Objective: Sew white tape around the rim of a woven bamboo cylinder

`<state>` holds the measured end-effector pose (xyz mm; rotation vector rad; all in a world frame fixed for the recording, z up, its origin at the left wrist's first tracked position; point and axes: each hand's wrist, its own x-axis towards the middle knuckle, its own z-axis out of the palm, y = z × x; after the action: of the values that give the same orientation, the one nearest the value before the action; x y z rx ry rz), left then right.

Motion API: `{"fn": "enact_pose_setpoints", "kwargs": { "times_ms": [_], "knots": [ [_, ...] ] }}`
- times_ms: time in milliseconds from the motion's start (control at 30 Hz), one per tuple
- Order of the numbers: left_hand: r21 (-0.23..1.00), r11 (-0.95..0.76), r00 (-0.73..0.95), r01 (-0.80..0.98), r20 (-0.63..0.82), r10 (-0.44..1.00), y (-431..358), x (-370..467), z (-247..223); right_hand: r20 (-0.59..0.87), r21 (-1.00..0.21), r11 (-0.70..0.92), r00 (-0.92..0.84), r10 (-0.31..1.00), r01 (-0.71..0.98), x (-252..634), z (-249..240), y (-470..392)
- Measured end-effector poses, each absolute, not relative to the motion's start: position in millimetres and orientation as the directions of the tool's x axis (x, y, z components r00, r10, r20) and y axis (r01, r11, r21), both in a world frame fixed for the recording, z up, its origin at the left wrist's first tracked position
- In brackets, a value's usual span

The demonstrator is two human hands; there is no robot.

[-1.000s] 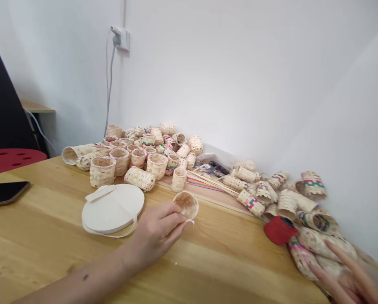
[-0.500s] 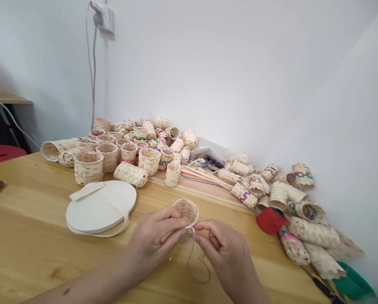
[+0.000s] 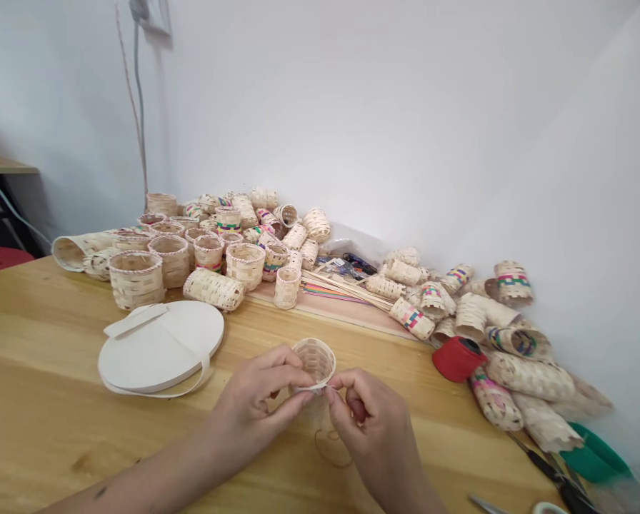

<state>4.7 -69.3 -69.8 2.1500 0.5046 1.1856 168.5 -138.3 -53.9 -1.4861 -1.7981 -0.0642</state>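
A small woven bamboo basket (image 3: pixel 316 357) is held with its mouth tilted up and towards me. My left hand (image 3: pixel 269 389) pinches its near rim, thumb outside and fingers over the edge. My right hand (image 3: pixel 371 421) is closed at the right of that rim, thumb and forefinger pinching thin thread there; the fingertips partly hide it. A loop of reddish-brown thread (image 3: pixel 333 464) hangs below the basket, between my hands. The basket's lower part is blurred and partly covered by my left hand.
Left of my hands lies a roll of white flat strip (image 3: pixel 162 350). Finished and unfinished woven baskets (image 3: pixel 245 265) crowd the back, more (image 3: pixel 528 375) the right. A red thread spool (image 3: pixel 458 358), scissors (image 3: pixel 558 475) and a green bowl (image 3: pixel 593 453) are at right.
My right thumb and forefinger have closed together at the rim, and the thread loop hangs lower and partly behind the hand. The view has shifted slightly right, showing a blade tip at the bottom.
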Motion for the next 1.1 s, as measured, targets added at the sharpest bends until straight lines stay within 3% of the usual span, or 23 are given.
{"fn": "enact_pose_setpoints", "kwargs": {
  "times_ms": [133,267,467,600,767,1100],
  "knots": [
    [0.662,-0.749,0.496,0.044,0.636,0.591,-69.0,5.4,-69.8,0.575,-0.530,0.248,0.128,0.808,0.811,167.1,-63.1,-138.2],
    [0.546,-0.830,0.408,0.115,0.736,0.541,-68.9,3.9,-70.2,0.475,-0.705,0.223,0.214,0.854,0.673,171.5,-69.8,-139.5],
    [0.315,-0.913,0.337,0.258,0.857,0.391,-70.0,1.6,-71.8,0.431,-0.725,0.318,0.042,0.901,0.610,165.2,-80.1,-138.3],
    [0.247,-0.937,0.369,0.248,0.870,0.327,-71.4,2.8,-72.3,0.355,-0.795,0.309,-0.013,0.935,0.521,158.7,-89.6,-134.7],
    [0.230,-0.941,0.400,0.248,0.860,0.316,-71.6,2.8,-73.9,0.462,-0.713,0.391,-0.030,0.886,0.582,155.2,-91.2,-137.9],
    [0.331,-0.919,0.387,0.214,0.835,0.391,-69.9,3.3,-73.1,0.600,-0.545,0.491,-0.094,0.795,0.679,150.9,-89.9,-141.2]
  ]
}}
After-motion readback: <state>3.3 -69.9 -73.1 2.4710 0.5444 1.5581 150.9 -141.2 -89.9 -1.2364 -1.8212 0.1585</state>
